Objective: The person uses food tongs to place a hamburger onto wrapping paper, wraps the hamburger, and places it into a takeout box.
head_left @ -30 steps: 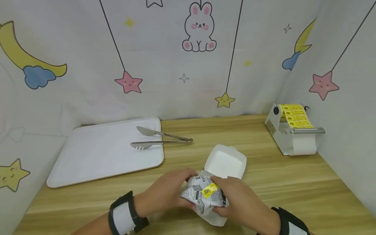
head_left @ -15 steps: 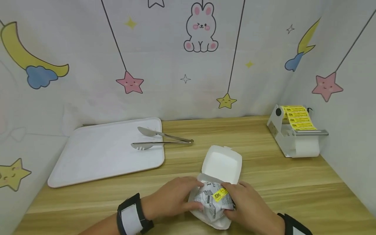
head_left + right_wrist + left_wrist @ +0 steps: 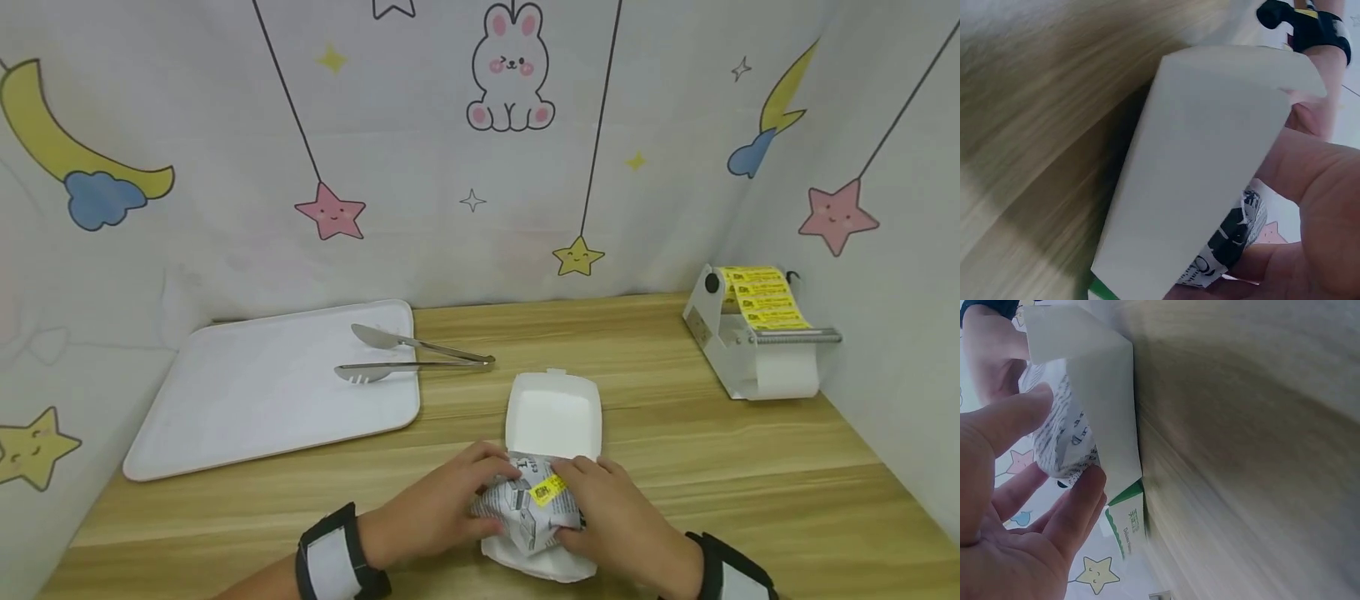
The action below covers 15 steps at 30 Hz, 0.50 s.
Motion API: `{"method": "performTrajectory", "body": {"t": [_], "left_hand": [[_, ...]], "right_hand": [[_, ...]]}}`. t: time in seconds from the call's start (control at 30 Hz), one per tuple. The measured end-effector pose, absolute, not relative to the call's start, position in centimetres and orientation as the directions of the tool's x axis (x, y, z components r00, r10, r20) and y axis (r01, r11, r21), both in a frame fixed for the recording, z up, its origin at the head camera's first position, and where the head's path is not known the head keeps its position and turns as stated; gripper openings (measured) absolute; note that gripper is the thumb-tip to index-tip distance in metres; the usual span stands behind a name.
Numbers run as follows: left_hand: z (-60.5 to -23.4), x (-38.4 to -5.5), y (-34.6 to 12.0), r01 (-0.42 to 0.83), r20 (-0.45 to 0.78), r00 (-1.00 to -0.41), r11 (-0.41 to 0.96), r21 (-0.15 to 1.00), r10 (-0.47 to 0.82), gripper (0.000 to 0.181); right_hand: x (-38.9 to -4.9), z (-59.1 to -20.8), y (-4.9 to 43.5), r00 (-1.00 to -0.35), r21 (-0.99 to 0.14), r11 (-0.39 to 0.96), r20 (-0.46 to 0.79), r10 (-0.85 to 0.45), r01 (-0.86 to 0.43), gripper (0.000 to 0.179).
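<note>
A wrapped burger [image 3: 528,515] in grey-white printed paper, with a yellow sticker on top, sits within the base of a white clamshell box [image 3: 553,413]. What the paper covers is hidden. The box's lid stands open away from me. My left hand [image 3: 438,508] holds the burger's left side, thumb and fingertips against the paper in the left wrist view. On the opposite side my right hand [image 3: 626,521] grips it, fingers over the top and thumb at the near side. The box wall [image 3: 1179,169] fills much of the right wrist view, beside the paper and fingers.
A white tray [image 3: 247,400] lies at the left, with metal tongs [image 3: 420,350] resting across its right edge onto the wooden table [image 3: 720,467]. A label dispenser [image 3: 757,333] with yellow stickers stands at the back right. Printed cloth walls surround the table.
The wrapped burger has come down into the box base, both hands with it. The box has turned, its lid swinging left to stand straighter. Tray, tongs and dispenser stay put.
</note>
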<state>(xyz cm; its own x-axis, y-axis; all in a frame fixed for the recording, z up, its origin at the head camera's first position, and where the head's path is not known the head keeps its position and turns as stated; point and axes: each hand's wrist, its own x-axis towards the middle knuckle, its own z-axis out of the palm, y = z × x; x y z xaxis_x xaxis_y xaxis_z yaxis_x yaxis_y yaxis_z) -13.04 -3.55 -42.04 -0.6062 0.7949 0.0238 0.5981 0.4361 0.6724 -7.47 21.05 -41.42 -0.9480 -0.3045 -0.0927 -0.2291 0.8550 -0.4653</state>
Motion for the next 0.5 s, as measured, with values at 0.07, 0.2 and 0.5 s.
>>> {"method": "performTrajectory", "body": {"t": [0.07, 0.2, 0.5], "left_hand": [[-42.15, -13.02, -3.54, 0.609, 0.025, -0.603, 0.439, 0.661, 0.798, 0.044], [-42.26, -13.09, -3.53, 0.652, 0.046, -0.578, 0.427, 0.627, 0.815, 0.035], [-42.33, -13.69, -4.19, 0.686, 0.068, -0.502, 0.349, 0.638, 0.862, 0.04]], "right_hand": [[-7.39, -41.65, 20.99, -0.945, -0.419, 0.871, -0.08, -0.318, -0.258, 0.075], [-7.27, -41.92, 21.15, -0.937, -0.316, 0.895, -0.051, -0.347, -0.315, 0.076], [-7.53, -41.57, 21.42, -0.933, -0.372, 0.876, -0.061, -0.354, -0.308, 0.075]]}}
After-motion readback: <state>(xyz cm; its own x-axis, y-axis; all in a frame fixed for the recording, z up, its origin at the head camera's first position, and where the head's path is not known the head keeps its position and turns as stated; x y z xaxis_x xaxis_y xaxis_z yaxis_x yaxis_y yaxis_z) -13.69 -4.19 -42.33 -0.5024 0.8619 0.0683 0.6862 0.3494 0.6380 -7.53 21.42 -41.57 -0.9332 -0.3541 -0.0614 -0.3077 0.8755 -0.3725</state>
